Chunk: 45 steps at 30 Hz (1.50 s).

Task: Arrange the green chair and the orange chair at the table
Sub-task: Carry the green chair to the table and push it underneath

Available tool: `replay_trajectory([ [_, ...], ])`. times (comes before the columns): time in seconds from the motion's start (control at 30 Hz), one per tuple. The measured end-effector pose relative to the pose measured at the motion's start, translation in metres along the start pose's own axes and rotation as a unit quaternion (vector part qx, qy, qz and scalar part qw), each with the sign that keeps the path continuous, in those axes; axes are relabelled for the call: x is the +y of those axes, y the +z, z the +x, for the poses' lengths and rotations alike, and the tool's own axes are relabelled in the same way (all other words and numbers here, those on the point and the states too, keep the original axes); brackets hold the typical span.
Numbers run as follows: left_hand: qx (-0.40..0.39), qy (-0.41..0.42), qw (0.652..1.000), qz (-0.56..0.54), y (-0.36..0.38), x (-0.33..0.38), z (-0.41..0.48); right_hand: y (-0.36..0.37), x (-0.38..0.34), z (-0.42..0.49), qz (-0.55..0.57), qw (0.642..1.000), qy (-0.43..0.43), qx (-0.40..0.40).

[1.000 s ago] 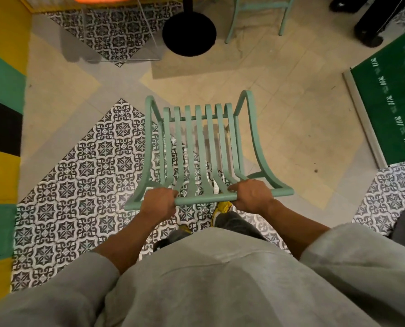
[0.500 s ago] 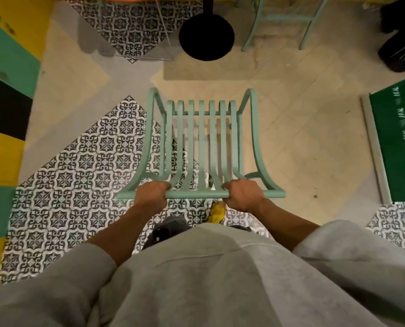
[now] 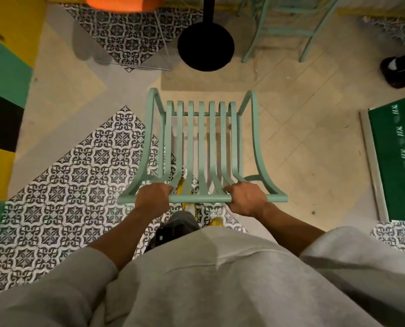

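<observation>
Carrying the green chair toward the table

We have the green chair by its top rail: our left hand is wrapped around the rail left of middle, our right hand right of middle, both closed tight on it. The chair sits on the floor straight ahead of us, its seat front pointing at the black table base, near but not yet against it. The orange chair shows only at the floor's far edge, left of the base; another green chair stands right of it. We judge this the first step, half done. Next we should push the chair forward squarely toward the base, then go for the orange one.
</observation>
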<state>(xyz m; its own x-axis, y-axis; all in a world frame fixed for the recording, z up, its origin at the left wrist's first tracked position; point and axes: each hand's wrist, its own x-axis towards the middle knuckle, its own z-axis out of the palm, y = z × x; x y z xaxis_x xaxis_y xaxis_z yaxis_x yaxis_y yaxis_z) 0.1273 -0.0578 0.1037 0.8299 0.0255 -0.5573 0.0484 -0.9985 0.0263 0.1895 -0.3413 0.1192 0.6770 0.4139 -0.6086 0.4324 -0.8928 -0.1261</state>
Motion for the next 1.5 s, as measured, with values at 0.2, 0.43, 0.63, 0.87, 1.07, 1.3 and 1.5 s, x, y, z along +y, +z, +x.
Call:
replay_trajectory([
  [0.2, 0.007, 0.067, 0.997, 0.036, -0.029, -0.019, 0.052, -0.044, 0.009, 0.042, 0.013, 0.999, 0.021, -0.033],
  [0.43, -0.024, 0.079, 0.996, 0.035, -0.066, -0.035, 0.104, -0.082, 0.01, 0.083, 0.03, 0.996, 0.056, -0.054],
  [0.63, -0.022, 0.086, 0.996, 0.033, -0.092, -0.047, 0.143, -0.111, 0.012, 0.112, 0.038, 0.993, 0.095, -0.053],
  [0.87, -0.023, 0.074, 0.997, 0.021, -0.121, -0.047, 0.178, -0.137, 0.028, 0.145, 0.041, 0.991, 0.109, -0.065],
  [1.07, -0.021, 0.068, 0.997, -0.01, -0.146, -0.048, 0.213, -0.165, 0.051, 0.18, 0.031, 0.993, 0.078, -0.079],
  [1.3, -0.015, 0.05, 0.999, 0.014, -0.197, -0.038, 0.274, -0.217, 0.094, 0.24, 0.033, 0.995, 0.041, -0.089],
  [1.5, 0.015, -0.016, 1.0, -0.013, -0.232, -0.028, 0.318, -0.256, 0.129, 0.285, 0.043, 0.996, 0.014, -0.082],
])
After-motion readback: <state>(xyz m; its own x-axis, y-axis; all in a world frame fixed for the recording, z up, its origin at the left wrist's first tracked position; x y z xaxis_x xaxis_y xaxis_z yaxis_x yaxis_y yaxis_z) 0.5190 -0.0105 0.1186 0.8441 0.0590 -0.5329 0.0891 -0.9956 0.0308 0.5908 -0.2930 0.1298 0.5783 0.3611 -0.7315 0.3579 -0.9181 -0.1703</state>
